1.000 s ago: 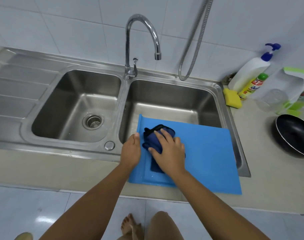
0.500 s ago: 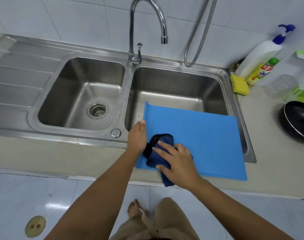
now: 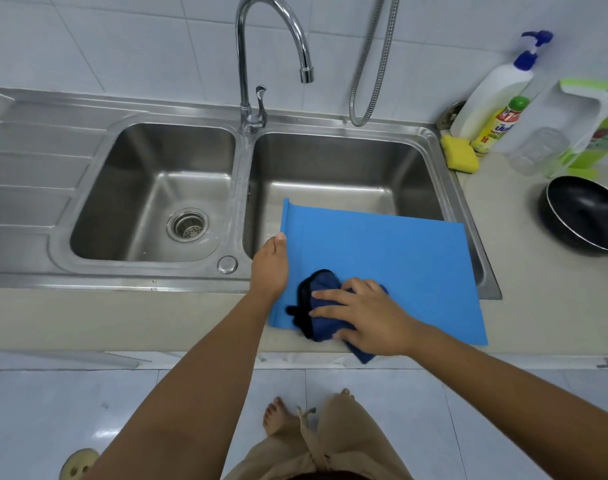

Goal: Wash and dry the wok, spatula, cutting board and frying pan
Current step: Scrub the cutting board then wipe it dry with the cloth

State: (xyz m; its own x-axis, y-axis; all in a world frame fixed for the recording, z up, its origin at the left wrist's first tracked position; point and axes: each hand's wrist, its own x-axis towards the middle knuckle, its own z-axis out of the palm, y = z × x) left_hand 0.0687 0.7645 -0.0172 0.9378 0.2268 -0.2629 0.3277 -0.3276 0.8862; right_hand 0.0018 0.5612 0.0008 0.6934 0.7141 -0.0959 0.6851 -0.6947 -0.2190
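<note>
Right hand (image 3: 368, 315) flat, fingers spread, pressing a dark blue cloth (image 3: 318, 306) onto the near-left corner of the blue board (image 3: 392, 261); not clenched, more a palm-down hold on the cloth than a grip. A corner of the cloth hangs off the near worktop edge past the hand. Left hand (image 3: 270, 268) wraps the board's left edge, thumb on the raised lip, steadying it. Board lies flat, bridging the right basin (image 3: 344, 174): far edge over the basin, near edge on the front strip of worktop (image 3: 129, 320), right side over the sink rim. Left basin (image 3: 150, 188) has only its drain strainer (image 3: 187, 225). Tap (image 3: 261, 60) sits on the divider between the basins, spout over the right one, no water running. Metal spray hose (image 3: 368, 74) hangs against the wall tiles behind the right basin. Right of the sink: yellow sponge (image 3: 460, 154) at the back corner, white pump bottle (image 3: 489, 95) and a small yellow bottle (image 3: 498, 128) just behind it, a clear glass (image 3: 534, 150) beside those. Black pan (image 3: 586, 213) sits on the worktop at far right, tilted, partly out of frame, well apart from the board.
</note>
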